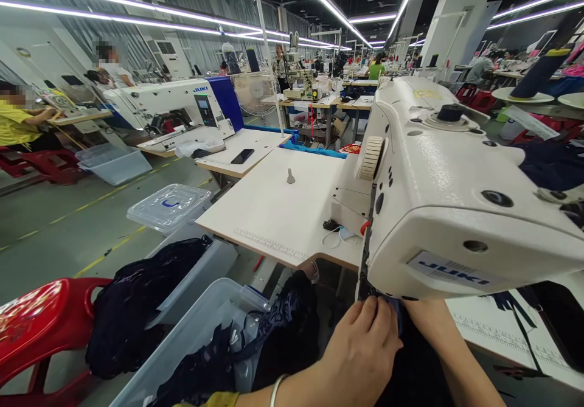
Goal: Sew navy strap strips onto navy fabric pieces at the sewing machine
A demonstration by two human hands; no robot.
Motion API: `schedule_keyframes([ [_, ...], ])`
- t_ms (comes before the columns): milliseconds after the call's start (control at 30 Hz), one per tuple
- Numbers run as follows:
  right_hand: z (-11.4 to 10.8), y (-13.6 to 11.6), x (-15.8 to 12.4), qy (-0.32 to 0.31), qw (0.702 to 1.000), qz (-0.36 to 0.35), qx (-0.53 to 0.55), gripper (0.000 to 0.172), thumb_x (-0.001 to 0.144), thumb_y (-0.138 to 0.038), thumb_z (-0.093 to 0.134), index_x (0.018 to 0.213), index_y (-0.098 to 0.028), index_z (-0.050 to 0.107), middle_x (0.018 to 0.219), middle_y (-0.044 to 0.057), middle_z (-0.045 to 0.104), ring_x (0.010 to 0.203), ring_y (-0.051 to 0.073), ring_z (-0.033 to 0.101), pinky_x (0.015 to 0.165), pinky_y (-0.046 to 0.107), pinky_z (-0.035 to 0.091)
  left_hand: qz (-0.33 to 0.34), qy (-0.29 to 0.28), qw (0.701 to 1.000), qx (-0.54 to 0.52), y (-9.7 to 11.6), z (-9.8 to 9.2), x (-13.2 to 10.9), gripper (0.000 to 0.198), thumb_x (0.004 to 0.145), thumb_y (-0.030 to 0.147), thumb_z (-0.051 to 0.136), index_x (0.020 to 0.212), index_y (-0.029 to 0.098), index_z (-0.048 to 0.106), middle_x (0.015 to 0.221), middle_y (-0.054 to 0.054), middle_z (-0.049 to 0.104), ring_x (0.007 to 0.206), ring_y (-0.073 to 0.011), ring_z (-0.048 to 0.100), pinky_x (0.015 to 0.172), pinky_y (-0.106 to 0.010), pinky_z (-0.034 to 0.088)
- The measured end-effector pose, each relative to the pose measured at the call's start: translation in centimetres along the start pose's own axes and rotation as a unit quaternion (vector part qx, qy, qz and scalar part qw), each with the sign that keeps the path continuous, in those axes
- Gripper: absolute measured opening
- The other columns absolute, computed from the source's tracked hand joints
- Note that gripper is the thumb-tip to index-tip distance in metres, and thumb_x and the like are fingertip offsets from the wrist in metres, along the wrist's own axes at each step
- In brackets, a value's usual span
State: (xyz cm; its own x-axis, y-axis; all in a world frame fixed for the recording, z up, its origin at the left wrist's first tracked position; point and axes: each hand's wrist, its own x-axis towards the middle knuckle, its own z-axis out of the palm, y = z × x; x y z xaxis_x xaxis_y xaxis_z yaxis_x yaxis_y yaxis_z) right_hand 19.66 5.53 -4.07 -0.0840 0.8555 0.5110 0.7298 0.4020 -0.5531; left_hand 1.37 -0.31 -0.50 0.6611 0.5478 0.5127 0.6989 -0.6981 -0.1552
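Observation:
A white Juki sewing machine [456,200] fills the right of the head view, seen from above and behind its head. My left hand [360,352] lies just below the machine's needle end, its fingers curled down onto dark navy fabric [410,364] at the needle. A bangle circles that wrist. My right forearm [451,358] reaches in from the lower right. The right hand's fingers are hidden under the machine head and behind the left hand. Dark lace-like cloth [283,328] hangs off the table edge toward a bin.
A clear plastic bin [201,328] of dark fabric sits at lower left beside a red stool [41,328] and a lidded box [168,206]. The white table extension [283,206] spreads left. Other people work at machines at the far left and in the background.

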Motion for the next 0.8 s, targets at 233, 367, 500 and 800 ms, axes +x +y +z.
schedule_keyframes([
  [233, 0.3, -0.1, 0.2, 0.006, 1.0, 0.016, 0.02, 0.027, 0.084, -0.03, 0.048, 0.07, -0.027, 0.071, 0.065, 0.01, 0.073, 0.094, 0.035, 0.068, 0.083, 0.05, 0.054, -0.001, 0.011, 1.0, -0.005, -0.2, -0.1, 0.2, 0.038, 0.102, 0.035, 0.044, 0.123, 0.009, 0.06, 0.118, -0.008, 0.062, 0.109, -0.0198, 0.056, 0.093, -0.029, 0.043],
  [367, 0.4, -0.1, 0.1, 0.003, 0.999, 0.026, 0.037, 0.023, 0.084, -0.03, 0.051, 0.077, -0.026, 0.072, 0.074, 0.01, 0.075, 0.098, 0.036, 0.066, 0.085, 0.051, 0.053, -0.003, 0.011, 1.0, 0.002, 0.0, 0.2, 0.1, 0.038, 0.102, 0.036, 0.044, 0.125, 0.01, 0.059, 0.121, -0.008, 0.061, 0.112, -0.0202, 0.055, 0.095, -0.03, 0.042],
  [500, 0.4, -0.2, 0.3, -0.014, 0.998, 0.028, 0.062, 0.022, 0.083, -0.029, 0.051, 0.079, -0.026, 0.072, 0.081, 0.01, 0.076, 0.102, 0.036, 0.065, 0.085, 0.049, 0.054, -0.008, 0.006, 1.0, 0.011, 0.3, 0.4, 0.0, 0.038, 0.101, 0.037, 0.046, 0.124, 0.01, 0.059, 0.123, -0.009, 0.06, 0.113, -0.02, 0.054, 0.096, -0.03, 0.041],
  [800, -0.4, -2.0, 2.4, -0.028, 0.997, 0.008, 0.07, 0.033, 0.081, -0.033, 0.048, 0.096, -0.025, 0.075, 0.095, 0.008, 0.077, 0.103, 0.031, 0.067, 0.076, 0.04, 0.06, -0.037, 0.172, 0.984, -0.035, -0.9, 2.4, -0.7, 0.033, 0.101, 0.035, 0.039, 0.108, 0.015, 0.066, 0.105, -0.007, 0.067, 0.096, -0.0189, 0.061, 0.084, -0.028, 0.048],
])
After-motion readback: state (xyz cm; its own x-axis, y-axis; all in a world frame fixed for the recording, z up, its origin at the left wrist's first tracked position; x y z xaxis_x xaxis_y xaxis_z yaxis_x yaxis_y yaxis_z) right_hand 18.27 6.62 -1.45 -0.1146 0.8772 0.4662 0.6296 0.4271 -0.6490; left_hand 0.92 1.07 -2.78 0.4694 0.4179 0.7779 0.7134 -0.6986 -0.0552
